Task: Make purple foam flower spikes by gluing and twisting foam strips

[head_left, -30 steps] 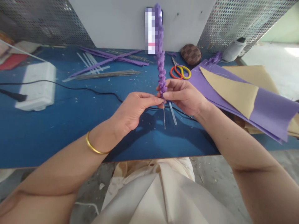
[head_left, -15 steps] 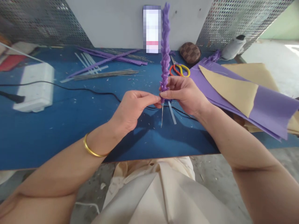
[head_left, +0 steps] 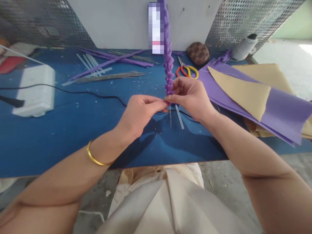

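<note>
A twisted purple foam stalk (head_left: 168, 61) stands almost upright above the blue table, its top running out of the frame. My right hand (head_left: 190, 100) pinches its lower end between thumb and fingers. My left hand (head_left: 140, 115) meets that same end from the other side, its fingertips pressed on the base. Below my fingers hang a thin metal wire (head_left: 170, 117) and a clear plastic strip (head_left: 179, 116). The stalk's very bottom is hidden by my fingers.
Orange-and-yellow scissors (head_left: 186, 72) lie behind my right hand, beside stacked purple and tan sheets (head_left: 231, 86). Purple strips (head_left: 109, 61) and a wire bundle (head_left: 109, 77) lie at the back. A white power strip (head_left: 32, 92) and its black cable (head_left: 73, 92) lie left.
The stalk's top swung right, then back left of its first lean. My hands stay together at its base, with the fingers shifting slightly.
</note>
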Tool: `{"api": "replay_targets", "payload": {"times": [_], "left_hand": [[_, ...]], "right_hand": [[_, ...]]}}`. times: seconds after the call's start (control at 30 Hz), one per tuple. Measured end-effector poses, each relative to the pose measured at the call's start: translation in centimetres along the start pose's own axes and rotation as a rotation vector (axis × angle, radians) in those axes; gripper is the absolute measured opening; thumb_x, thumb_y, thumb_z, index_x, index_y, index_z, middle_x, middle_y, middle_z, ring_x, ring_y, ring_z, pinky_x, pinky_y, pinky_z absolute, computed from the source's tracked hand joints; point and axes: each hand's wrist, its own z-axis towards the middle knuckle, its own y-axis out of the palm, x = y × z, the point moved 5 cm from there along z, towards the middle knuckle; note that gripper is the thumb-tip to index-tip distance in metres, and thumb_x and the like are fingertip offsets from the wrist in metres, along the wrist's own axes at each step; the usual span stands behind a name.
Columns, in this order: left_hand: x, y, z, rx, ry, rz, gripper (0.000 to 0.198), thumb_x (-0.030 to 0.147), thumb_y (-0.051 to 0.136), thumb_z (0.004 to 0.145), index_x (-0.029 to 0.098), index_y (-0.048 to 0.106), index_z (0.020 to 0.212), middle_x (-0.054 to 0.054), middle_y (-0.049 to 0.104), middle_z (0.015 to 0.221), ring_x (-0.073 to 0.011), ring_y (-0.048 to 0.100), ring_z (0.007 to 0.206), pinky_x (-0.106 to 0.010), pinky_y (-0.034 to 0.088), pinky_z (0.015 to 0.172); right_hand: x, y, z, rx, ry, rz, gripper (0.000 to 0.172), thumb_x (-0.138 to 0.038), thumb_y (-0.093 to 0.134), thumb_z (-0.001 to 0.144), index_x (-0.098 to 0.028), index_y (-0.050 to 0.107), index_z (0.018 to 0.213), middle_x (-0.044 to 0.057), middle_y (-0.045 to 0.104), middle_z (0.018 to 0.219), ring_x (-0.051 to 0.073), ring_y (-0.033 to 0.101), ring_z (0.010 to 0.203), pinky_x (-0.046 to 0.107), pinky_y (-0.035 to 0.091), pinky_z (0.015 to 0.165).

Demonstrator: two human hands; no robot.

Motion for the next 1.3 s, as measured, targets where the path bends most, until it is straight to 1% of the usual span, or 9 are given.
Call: {"api": "replay_targets", "payload": {"times": [0.2,0.3,0.43,0.53,0.67,0.77,0.87,1.07,1.3], "left_hand": [[0.2,-0.1,-0.1,0.061,0.005,0.105,0.012,0.036,0.074,0.07,0.025,0.078,0.069,-0.002,0.074,0.071,-0.0226,0.066,0.077,-0.033,0.049,0.075],[0.2,-0.2,0.0,0.092,0.018,0.166,0.009,0.033,0.073,0.07,0.025,0.078,0.067,-0.001,0.074,0.069,-0.021,0.065,0.074,-0.031,0.048,0.072],[0.2,-0.1,0.0,0.081,-0.003,0.178,0.01,0.03,0.071,0.07,0.025,0.076,0.064,-0.001,0.073,0.067,-0.0203,0.065,0.072,-0.031,0.048,0.07],[0.0,-0.1,0.1,0.073,-0.019,0.129,0.01,0.029,0.071,0.07,0.024,0.076,0.063,-0.002,0.073,0.066,-0.0204,0.065,0.073,-0.031,0.048,0.072],[-0.2,-0.1,0.3,0.055,-0.01,0.051,0.011,0.03,0.073,0.07,0.024,0.076,0.061,-0.002,0.072,0.067,-0.0203,0.066,0.075,-0.031,0.048,0.077],[-0.3,-0.1,0.5,0.045,-0.013,0.011,0.012,0.031,0.074,0.069,0.024,0.075,0.06,-0.002,0.072,0.066,-0.0208,0.066,0.076,-0.033,0.049,0.079],[-0.3,0.0,0.5,0.027,-0.023,-0.013,0.012,0.031,0.074,0.068,0.024,0.075,0.059,-0.003,0.072,0.066,-0.0218,0.066,0.077,-0.035,0.049,0.082],[-0.4,0.3,0.5,0.003,-0.045,-0.057,0.012,0.03,0.074,0.068,0.022,0.075,0.06,-0.003,0.072,0.066,-0.0205,0.066,0.077,-0.035,0.048,0.085],[-0.3,0.4,0.4,-0.006,-0.019,-0.094,0.015,0.033,0.074,0.07,0.02,0.076,0.062,-0.003,0.072,0.067,-0.021,0.066,0.079,-0.035,0.048,0.086]], "right_hand": [[0.2,0.4,-0.2,0.038,0.042,0.059,0.022,-0.017,0.077,0.067,-0.018,0.055,0.069,-0.004,0.056,0.063,0.011,0.054,0.06,0.026,0.044,0.056],[0.3,0.7,-0.3,0.015,0.076,0.113,0.022,-0.015,0.076,0.066,-0.018,0.054,0.069,-0.004,0.058,0.063,0.01,0.056,0.059,0.026,0.045,0.057],[0.5,0.9,-0.4,-0.019,0.097,0.143,0.022,-0.014,0.075,0.067,-0.018,0.054,0.071,-0.005,0.061,0.062,0.011,0.06,0.06,0.026,0.048,0.06],[0.5,0.9,-0.4,-0.077,0.102,0.176,0.019,-0.017,0.075,0.07,-0.017,0.057,0.074,-0.004,0.063,0.066,0.012,0.062,0.064,0.027,0.049,0.064],[0.7,0.7,-0.1,-0.162,0.118,0.259,0.014,-0.022,0.074,0.074,-0.016,0.063,0.081,-0.002,0.065,0.075,0.01,0.06,0.067,0.026,0.049,0.067],[1.3,0.5,0.1,-0.199,0.17,0.33,0.016,-0.023,0.075,0.074,-0.016,0.065,0.085,-0.001,0.066,0.078,0.01,0.06,0.067,0.026,0.049,0.067],[1.7,0.8,0.1,-0.24,0.208,0.394,0.017,-0.023,0.076,0.073,-0.017,0.064,0.084,-0.001,0.065,0.077,0.012,0.061,0.067,0.028,0.051,0.069],[1.9,0.9,0.1,-0.227,0.231,0.433,0.016,-0.019,0.076,0.072,-0.016,0.066,0.083,-0.001,0.065,0.075,0.011,0.062,0.065,0.029,0.052,0.068],[1.2,0.8,0.1,-0.234,0.223,0.445,0.016,-0.02,0.075,0.072,-0.015,0.069,0.086,-0.001,0.067,0.073,0.013,0.062,0.063,0.03,0.053,0.066]]}}
